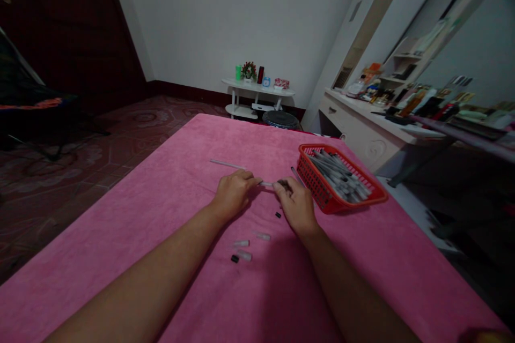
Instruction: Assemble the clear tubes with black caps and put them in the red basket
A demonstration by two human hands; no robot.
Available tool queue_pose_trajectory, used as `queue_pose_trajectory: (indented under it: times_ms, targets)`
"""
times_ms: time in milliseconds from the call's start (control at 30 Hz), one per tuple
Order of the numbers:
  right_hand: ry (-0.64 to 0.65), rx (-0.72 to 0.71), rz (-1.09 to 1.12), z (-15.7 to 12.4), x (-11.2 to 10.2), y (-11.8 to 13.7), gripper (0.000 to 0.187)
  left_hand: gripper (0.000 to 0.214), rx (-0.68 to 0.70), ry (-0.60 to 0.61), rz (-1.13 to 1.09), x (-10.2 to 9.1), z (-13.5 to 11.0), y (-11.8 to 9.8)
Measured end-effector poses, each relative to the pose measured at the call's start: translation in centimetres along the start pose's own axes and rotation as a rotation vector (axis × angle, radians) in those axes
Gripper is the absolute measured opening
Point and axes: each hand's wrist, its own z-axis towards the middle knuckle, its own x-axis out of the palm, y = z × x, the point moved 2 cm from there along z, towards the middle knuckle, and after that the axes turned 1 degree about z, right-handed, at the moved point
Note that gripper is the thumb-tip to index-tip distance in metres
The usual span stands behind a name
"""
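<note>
Between my two hands lies a slim, pale pen [266, 184], level and just above or on the pink cloth. My left hand [236, 193] pinches its left end. At the other end, the fingers of my right hand [296, 206] are closed around it, with something dark showing at the fingertips. Beyond my left hand rests a thin translucent tube [227, 164]. Another pen [296, 176] leans or lies against the basket's left side. Closer to me are several clear caps [263, 236] and two small black pieces, one a black plug [278, 215] near my right wrist.
A red plastic basket [328, 204] full of pens [340, 174] stands to the right on the pink-covered table [181, 171]. Further right is a white dresser [362, 123] crowded with bottles. A small white shelf [257, 87] stands by the far wall, a folding chair [36, 102] at left.
</note>
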Motion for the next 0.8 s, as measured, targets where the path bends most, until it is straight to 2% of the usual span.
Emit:
queue_pose_trajectory:
  times_ms: [100, 233, 400, 567, 700, 800]
  targets:
    - [-0.015, -0.043, -0.018, 0.06, 0.06, 0.20, 0.022, 0.022, 0.008, 0.004, -0.009, 0.02, -0.02, -0.01]
    - [0.015, 0.012, -0.130, 0.11, 0.00, 0.08, 0.041, 0.024, 0.026, 0.015, 0.001, -0.03, -0.06, 0.04]
    - [0.035, -0.058, -0.049, 0.23, -0.16, 0.26, 0.020, 0.024, 0.010, 0.034, 0.003, -0.10, -0.09, 0.25]
    - [0.082, -0.007, -0.111, 0.18, -0.27, 0.34, 0.041, 0.026, 0.024, 0.042, -0.006, 0.02, -0.12, 0.18]
    - [0.052, -0.036, -0.084, 0.17, -0.40, 0.44, 0.021, 0.027, 0.030, 0.043, -0.007, 0.09, -0.14, 0.19]
    - [0.072, -0.011, -0.131, 0.16, -0.42, 0.41, 0.033, 0.028, 0.048, 0.048, -0.004, 0.11, -0.16, 0.11]
